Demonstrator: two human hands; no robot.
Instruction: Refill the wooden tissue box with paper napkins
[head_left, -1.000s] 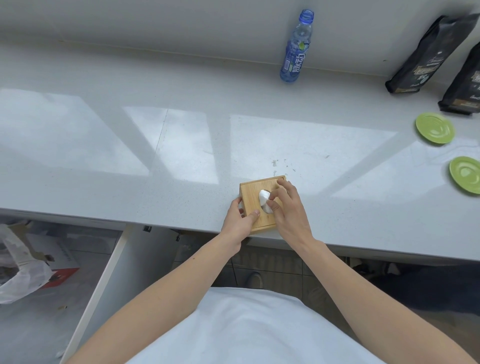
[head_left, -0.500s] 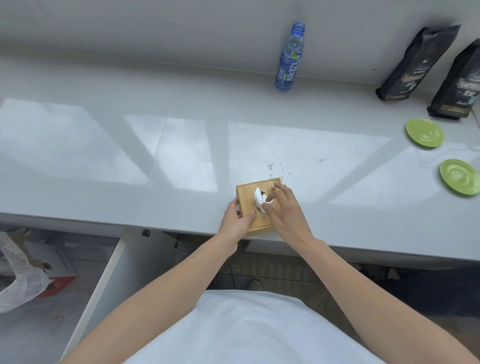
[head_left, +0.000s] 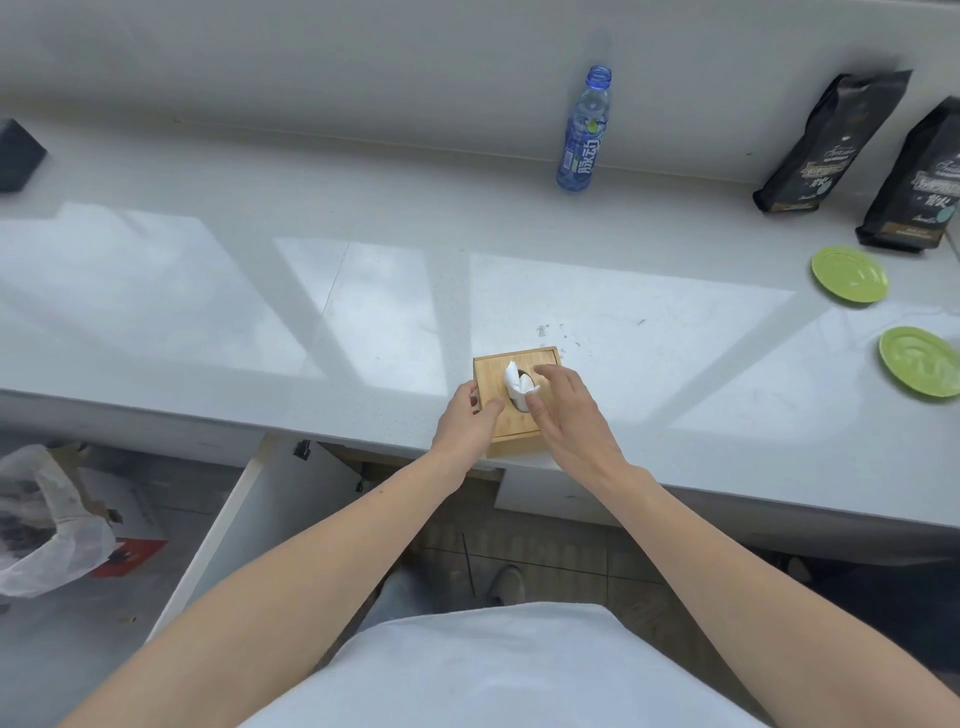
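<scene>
Overhead view from a head-worn cam. A small square wooden tissue box (head_left: 517, 397), light bamboo-colour w/ visible grain and a flat lid, sits at the near edge of a pale grey, glossy, speckled surface (head_left: 363, 218). The lid has an oval slot at centre; a white paper napkin (head_left: 518, 383), soft and crumpled into a peaked tuft, pokes up thru it.

Left hand (head_left: 467, 423) holds the box's left side, thumb lying on the lid, fingers wrapped round the edge: grip closed on the box. Right hand (head_left: 563, 410) hovers over the lid's right half, fingers spread and loosely curved, thumb tip touching the napkin's base; grip is loose, not pinching anything.

Far back by the wall stands a clear blue plastic bottle (head_left: 584, 132) w/ a blue label, cap off. At right, 2 matte black foil bags (head_left: 831, 143) lean on the wall, and 2 round lime-green saucers (head_left: 849, 274) w/ ribbed rims lie flat, well apart from the box. Small dark crumbs (head_left: 543, 329) dot the surface just behind the box. Lower left, on the floor, a crinkled white plastic bag (head_left: 47, 525).
</scene>
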